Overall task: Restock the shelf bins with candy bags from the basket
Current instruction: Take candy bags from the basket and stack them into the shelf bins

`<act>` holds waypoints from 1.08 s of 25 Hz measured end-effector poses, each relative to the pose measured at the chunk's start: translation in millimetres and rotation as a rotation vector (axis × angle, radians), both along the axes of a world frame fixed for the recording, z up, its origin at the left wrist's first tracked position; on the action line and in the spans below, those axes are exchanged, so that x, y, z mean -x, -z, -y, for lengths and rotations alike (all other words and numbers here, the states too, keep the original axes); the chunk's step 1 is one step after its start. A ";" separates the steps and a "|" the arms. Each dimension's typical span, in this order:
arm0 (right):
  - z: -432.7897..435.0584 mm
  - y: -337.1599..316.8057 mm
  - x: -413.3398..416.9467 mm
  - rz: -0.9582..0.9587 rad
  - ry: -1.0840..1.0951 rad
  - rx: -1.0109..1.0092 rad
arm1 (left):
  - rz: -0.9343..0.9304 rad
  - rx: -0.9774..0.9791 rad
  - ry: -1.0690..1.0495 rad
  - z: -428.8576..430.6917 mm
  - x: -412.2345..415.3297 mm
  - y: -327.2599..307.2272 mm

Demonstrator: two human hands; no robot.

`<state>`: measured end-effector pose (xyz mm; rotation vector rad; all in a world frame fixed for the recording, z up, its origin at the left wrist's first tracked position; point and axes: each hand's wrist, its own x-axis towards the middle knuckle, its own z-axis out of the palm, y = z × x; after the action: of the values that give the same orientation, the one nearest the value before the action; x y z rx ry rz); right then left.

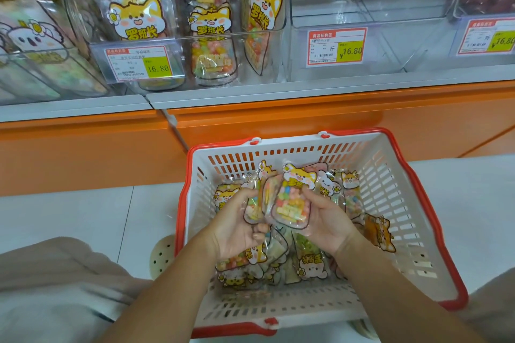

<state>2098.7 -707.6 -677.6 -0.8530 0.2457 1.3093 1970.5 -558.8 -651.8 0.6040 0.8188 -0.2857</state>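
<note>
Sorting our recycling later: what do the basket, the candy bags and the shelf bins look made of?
Basket: rigid moulded plastic, matte white with red rim, slotted walls. Candy bags: thin glossy clear film, printed; sweets show through. Shelf bins: clear hard plastic, probably acrylic; glare, contents visible.

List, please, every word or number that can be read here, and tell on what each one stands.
"罗班长": bin bags; partly hidden on held bags; upside down on basket bags.
"16.80": left tag.
"商品标价签", "斤", "¥16.80": middle tag.
"16.8", cut by the frame edge: right tag.
Small print and barcodes on all the tags: too blurred to read.
</note>
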 end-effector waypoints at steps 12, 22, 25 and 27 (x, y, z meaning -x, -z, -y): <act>-3.4 12.5 0.7 0.139 0.011 0.262 | -0.080 -0.134 0.006 -1.9 1.4 5.4; -28.4 7.6 8.0 0.894 -0.202 0.666 | -0.166 -0.433 -0.146 -10.1 10.0 20.3; -6.8 27.6 -14.9 0.926 -0.332 0.883 | -0.197 -0.483 -0.173 -15.6 15.9 25.9; -6.4 34.6 -10.5 0.918 -0.463 0.868 | -0.203 -0.509 -0.182 -16.4 18.2 28.8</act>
<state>2109.2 -701.3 -712.1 -2.2544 -0.1534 1.0632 1952.4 -542.3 -680.6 0.9784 1.1473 0.0356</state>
